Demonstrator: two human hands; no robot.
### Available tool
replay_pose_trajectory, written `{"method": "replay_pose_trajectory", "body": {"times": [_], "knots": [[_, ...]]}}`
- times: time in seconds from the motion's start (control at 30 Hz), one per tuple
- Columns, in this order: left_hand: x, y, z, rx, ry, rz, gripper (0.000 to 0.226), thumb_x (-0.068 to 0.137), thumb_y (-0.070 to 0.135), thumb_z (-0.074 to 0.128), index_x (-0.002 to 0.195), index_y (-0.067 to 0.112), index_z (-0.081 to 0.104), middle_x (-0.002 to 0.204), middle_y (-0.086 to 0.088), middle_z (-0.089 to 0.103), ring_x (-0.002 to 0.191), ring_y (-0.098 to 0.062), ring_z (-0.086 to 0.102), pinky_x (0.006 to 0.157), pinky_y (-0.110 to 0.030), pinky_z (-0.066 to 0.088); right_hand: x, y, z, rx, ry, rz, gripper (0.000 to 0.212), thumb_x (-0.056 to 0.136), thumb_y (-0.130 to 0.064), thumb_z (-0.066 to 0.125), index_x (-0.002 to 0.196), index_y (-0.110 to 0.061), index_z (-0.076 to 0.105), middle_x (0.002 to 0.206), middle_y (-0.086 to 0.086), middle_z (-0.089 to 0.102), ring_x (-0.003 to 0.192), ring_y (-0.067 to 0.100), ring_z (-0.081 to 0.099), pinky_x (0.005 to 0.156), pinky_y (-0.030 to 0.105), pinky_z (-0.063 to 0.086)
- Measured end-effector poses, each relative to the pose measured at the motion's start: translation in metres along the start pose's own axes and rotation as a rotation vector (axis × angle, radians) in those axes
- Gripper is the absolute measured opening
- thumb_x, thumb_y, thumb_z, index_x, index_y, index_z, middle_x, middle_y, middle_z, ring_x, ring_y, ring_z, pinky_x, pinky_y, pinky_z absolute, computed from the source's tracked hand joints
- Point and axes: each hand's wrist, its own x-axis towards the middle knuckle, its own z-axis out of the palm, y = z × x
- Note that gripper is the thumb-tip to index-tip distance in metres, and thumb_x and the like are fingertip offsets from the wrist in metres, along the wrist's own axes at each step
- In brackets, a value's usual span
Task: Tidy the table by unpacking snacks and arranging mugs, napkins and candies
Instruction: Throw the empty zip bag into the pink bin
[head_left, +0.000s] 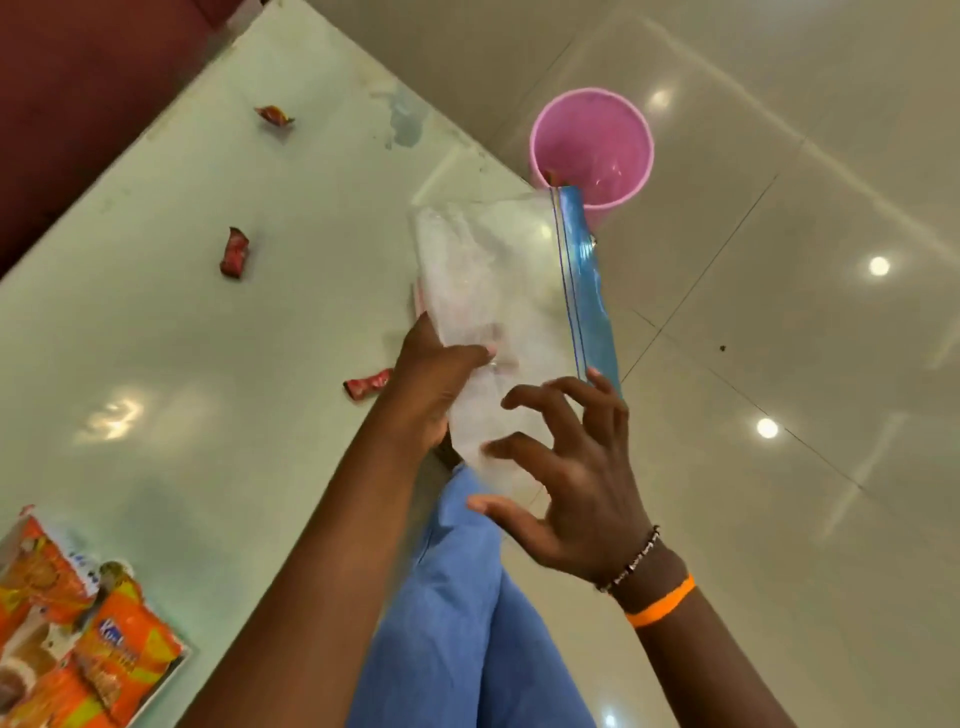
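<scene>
Holding the bag (493, 291) over the counter (182, 322) edge — left hand (436, 384) clamped on its near end, long axis running to the bin (592, 150), right hand (571, 467) splayed, nearer the zip.

A clear plastic bag (493, 291) carries a blue zip strip with darker blue lines. The bin (592, 150) is pink. Three candies (235, 253) wear red wrappers on the pale green tabletop (182, 338). Near its corner, snack packets (111, 660) are orange and yellow. One wristband (660, 605) is orange.
</scene>
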Motion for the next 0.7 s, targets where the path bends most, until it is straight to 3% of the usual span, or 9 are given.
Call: {"method": "replay_pose_trajectory", "body": {"times": [0.07, 0.17, 0.2, 0.3, 0.37, 0.43, 0.5, 0.6, 0.7], "knots": [[0.018, 0.014, 0.003, -0.001, -0.041, 0.006, 0.049, 0.083, -0.013, 0.049, 0.129, 0.002, 0.043, 0.116, -0.014, 0.065, 0.077, -0.026, 0.070, 0.076, -0.041, 0.056, 0.023, 0.017, -0.011, 0.094, -0.009, 0.111, 0.046, 0.083, -0.061, 0.040, 0.094, -0.025, 0.067, 0.115, 0.003, 0.059, 0.115, 0.022, 0.042, 0.103, 0.041, 0.028], [0.035, 0.038, 0.001, -0.009, -0.161, 0.002, 0.057, 0.086, -0.013, 0.046, 0.136, 0.013, 0.034, 0.114, -0.009, 0.065, 0.073, -0.022, 0.071, 0.078, -0.040, 0.054, 0.067, 0.054, -0.018, 0.174, 0.148, 0.559, 0.055, 0.080, -0.054, 0.053, 0.124, -0.021, 0.050, 0.126, 0.005, 0.047, 0.121, 0.017, 0.037, 0.101, 0.023, 0.023], [0.041, 0.044, 0.000, -0.010, -0.219, -0.011, 0.059, 0.087, -0.011, 0.046, 0.137, 0.017, 0.035, 0.115, -0.008, 0.066, 0.077, -0.024, 0.071, 0.080, -0.040, 0.054, 0.084, 0.069, -0.019, 0.272, 0.129, 0.748, 0.066, 0.078, -0.051, 0.060, 0.132, -0.019, 0.041, 0.132, 0.006, 0.043, 0.125, 0.018, 0.036, 0.104, 0.024, 0.023], [0.059, 0.061, -0.002, -0.091, -0.325, -0.062, 0.057, 0.087, -0.010, 0.044, 0.135, 0.022, 0.039, 0.115, -0.009, 0.066, 0.084, -0.028, 0.071, 0.069, -0.033, 0.059, 0.121, 0.110, -0.010, 0.826, -0.227, 1.117, 0.072, 0.082, -0.040, 0.062, 0.140, -0.014, 0.028, 0.133, 0.003, 0.045, 0.119, 0.018, 0.045, 0.104, 0.035, 0.038], [0.075, 0.068, 0.000, -0.136, -0.342, -0.116, 0.058, 0.087, -0.010, 0.041, 0.135, 0.022, 0.040, 0.118, -0.010, 0.065, 0.087, -0.029, 0.071, 0.070, -0.036, 0.060, 0.133, 0.126, 0.002, 1.144, -0.379, 1.162, 0.041, 0.088, -0.028, 0.054, 0.122, -0.004, 0.049, 0.101, 0.004, 0.064, 0.092, 0.012, 0.061, 0.084, 0.026, 0.051], [0.089, 0.072, 0.003, -0.158, -0.340, -0.175, 0.061, 0.085, -0.012, 0.039, 0.137, 0.021, 0.039, 0.124, -0.012, 0.061, 0.093, -0.030, 0.070, 0.069, -0.036, 0.060, 0.138, 0.136, 0.015, 1.290, -0.383, 1.139, 0.016, 0.091, -0.016, 0.049, 0.101, -0.006, 0.056, 0.072, 0.000, 0.067, 0.061, 0.007, 0.064, 0.061, 0.018, 0.054], [0.104, 0.075, 0.009, -0.162, -0.334, -0.202, 0.065, 0.083, -0.015, 0.037, 0.135, 0.021, 0.041, 0.125, -0.011, 0.060, 0.093, -0.028, 0.069, 0.064, -0.032, 0.059, 0.141, 0.147, 0.020, 1.367, -0.387, 1.067, 0.015, 0.090, -0.005, 0.046, 0.101, -0.009, 0.056, 0.072, -0.001, 0.069, 0.059, 0.007, 0.066, 0.058, 0.018, 0.056], [0.123, 0.082, 0.024, -0.104, -0.289, -0.147, 0.066, 0.077, -0.022, 0.032, 0.120, 0.024, 0.053, 0.108, -0.003, 0.067, 0.090, -0.017, 0.067, 0.061, -0.024, 0.058, 0.151, 0.162, 0.018, 1.500, -0.266, 1.056, 0.037, 0.084, 0.008, 0.045, 0.106, -0.019, 0.059, 0.075, -0.006, 0.073, 0.067, 0.006, 0.069, 0.063, 0.018, 0.058], [0.148, 0.086, 0.050, -0.001, -0.083, -0.148, 0.045, 0.078, -0.021, 0.033, 0.093, 0.011, 0.061, 0.071, -0.001, 0.071, 0.066, -0.015, 0.066, 0.060, -0.024, 0.056, 0.168, 0.184, 0.008, 1.585, -0.036, 1.134, 0.034, 0.077, 0.000, 0.044, 0.064, -0.014, 0.072, 0.052, -0.007, 0.070, 0.052, 0.001, 0.066, 0.050, 0.012, 0.053]]}}
